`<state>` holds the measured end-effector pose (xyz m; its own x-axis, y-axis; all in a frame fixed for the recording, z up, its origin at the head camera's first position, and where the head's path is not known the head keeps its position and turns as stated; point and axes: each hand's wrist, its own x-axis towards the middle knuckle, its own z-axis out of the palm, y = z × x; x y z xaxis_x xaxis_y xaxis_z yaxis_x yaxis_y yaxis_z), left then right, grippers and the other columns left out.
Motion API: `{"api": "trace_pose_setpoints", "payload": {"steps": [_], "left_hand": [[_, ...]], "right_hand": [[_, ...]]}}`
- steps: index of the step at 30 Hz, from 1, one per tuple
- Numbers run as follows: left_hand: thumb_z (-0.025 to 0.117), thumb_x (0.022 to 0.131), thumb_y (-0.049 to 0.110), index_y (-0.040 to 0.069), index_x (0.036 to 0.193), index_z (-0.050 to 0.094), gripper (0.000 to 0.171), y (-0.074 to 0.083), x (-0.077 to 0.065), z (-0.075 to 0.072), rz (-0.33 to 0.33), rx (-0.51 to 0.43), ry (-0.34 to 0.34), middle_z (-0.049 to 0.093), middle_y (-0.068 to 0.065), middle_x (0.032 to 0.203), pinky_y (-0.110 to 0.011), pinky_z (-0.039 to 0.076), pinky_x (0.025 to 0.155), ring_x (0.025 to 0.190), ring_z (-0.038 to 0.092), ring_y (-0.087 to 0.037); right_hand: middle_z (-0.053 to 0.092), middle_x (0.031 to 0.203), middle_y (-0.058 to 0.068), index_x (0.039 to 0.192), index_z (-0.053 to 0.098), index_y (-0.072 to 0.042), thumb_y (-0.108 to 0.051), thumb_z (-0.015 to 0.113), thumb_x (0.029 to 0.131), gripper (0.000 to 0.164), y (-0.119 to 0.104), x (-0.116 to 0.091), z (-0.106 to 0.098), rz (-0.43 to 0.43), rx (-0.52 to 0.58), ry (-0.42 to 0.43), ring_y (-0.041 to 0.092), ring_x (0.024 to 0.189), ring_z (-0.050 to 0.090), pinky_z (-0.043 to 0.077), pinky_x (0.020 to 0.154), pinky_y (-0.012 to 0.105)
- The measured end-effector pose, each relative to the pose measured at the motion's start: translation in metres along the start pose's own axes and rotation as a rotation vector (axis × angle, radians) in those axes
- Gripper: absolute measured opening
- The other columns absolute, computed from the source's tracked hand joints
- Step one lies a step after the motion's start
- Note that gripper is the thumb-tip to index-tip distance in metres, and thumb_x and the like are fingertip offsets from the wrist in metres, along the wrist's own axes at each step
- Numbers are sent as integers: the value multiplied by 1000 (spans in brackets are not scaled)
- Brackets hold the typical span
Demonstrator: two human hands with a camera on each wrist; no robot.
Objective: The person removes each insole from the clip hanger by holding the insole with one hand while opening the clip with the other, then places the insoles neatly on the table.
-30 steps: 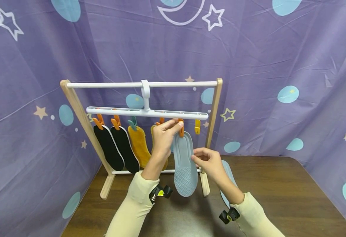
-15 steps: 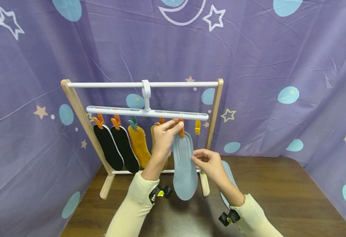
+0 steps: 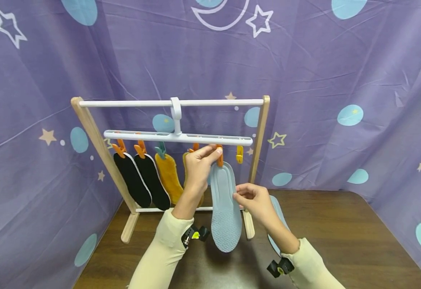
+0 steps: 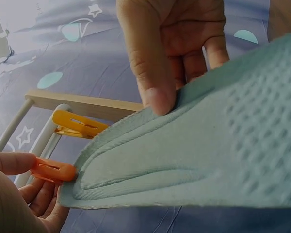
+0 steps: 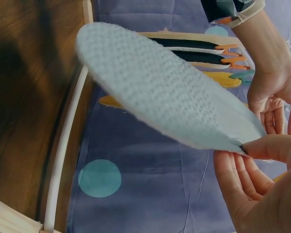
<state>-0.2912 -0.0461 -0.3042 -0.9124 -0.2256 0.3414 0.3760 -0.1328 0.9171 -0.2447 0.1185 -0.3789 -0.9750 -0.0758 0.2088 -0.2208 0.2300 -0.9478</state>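
Note:
My left hand pinches an orange clothespin hanging from the white hanger bar. Just below, a pale blue-grey insole has its narrow top end right at the clothespin's tip, as the left wrist view also shows. On its right edge, my right hand pinches the insole between thumb and fingers. The textured heel end points down and towards me. In the right wrist view the insole bends slightly near the right thumb. A yellow clothespin hangs without anything in it, to the right.
Two black insoles hang at the left from orange clothespins, beside mustard ones, one partly behind my left hand. A wooden rack carries the hanger. Another blue-grey insole lies on the brown table, partly behind my right forearm.
The insole's heel end has tipped lower and nearer to me, while its top end stays by the orange clothespin. Both hands keep nearly the same place and hold.

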Motion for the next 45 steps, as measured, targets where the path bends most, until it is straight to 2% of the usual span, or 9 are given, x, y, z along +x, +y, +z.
{"api": "trace_pose_setpoints", "payload": {"steps": [8, 14, 18, 25, 34, 40, 45], "left_hand": [[79, 86, 4, -8, 106, 77, 24, -1, 0, -1, 6, 7, -3, 78, -14, 98, -16, 55, 74, 82, 69, -4], [80, 85, 3, -8, 106, 77, 24, -2, 0, -1, 1, 3, 5, 79, -11, 92, -16, 54, 73, 79, 67, -3], [80, 85, 3, -8, 107, 76, 25, -3, 1, -1, -3, 5, 8, 79, -14, 95, -16, 54, 73, 79, 68, -3], [80, 85, 3, -8, 107, 76, 25, -1, 3, -1, 6, 10, 8, 79, -14, 95, -16, 54, 71, 79, 67, -3], [79, 85, 3, -7, 106, 77, 23, -2, 5, -1, 11, 20, 8, 78, -15, 98, -16, 51, 68, 80, 67, -3], [80, 85, 3, -7, 106, 77, 24, -3, 4, -1, 5, 18, 5, 79, -13, 97, -16, 48, 63, 77, 66, -1], [79, 85, 3, -8, 107, 76, 25, -4, 3, -1, 14, 17, -9, 78, -17, 98, -16, 53, 71, 79, 68, -2]], "right_hand": [[73, 88, 22, 104, 72, 9, 1, 73, 89, 17, 6, 1, 1, -18, 36, 0, 6, 67, 64, 58, 61, 19], [73, 88, 22, 104, 72, 10, 2, 73, 89, 18, 6, 2, 2, -27, 43, 3, 4, 65, 63, 57, 60, 19], [73, 88, 23, 104, 72, 11, 2, 73, 89, 18, 5, 2, 1, -20, 50, 5, 4, 65, 63, 57, 60, 19], [73, 88, 22, 103, 72, 10, 1, 73, 89, 17, 4, 4, 0, -34, 31, 13, 6, 64, 64, 61, 62, 28], [73, 89, 24, 103, 72, 10, 1, 74, 89, 16, 7, 7, -1, -54, 23, 14, 6, 65, 65, 61, 63, 30], [73, 89, 24, 103, 72, 10, 1, 74, 89, 17, 11, 6, -2, -46, 28, 24, 5, 65, 64, 59, 61, 25], [73, 89, 23, 104, 73, 10, 1, 74, 89, 17, 15, 5, -4, -30, 36, 36, 7, 65, 64, 56, 59, 20]]}}
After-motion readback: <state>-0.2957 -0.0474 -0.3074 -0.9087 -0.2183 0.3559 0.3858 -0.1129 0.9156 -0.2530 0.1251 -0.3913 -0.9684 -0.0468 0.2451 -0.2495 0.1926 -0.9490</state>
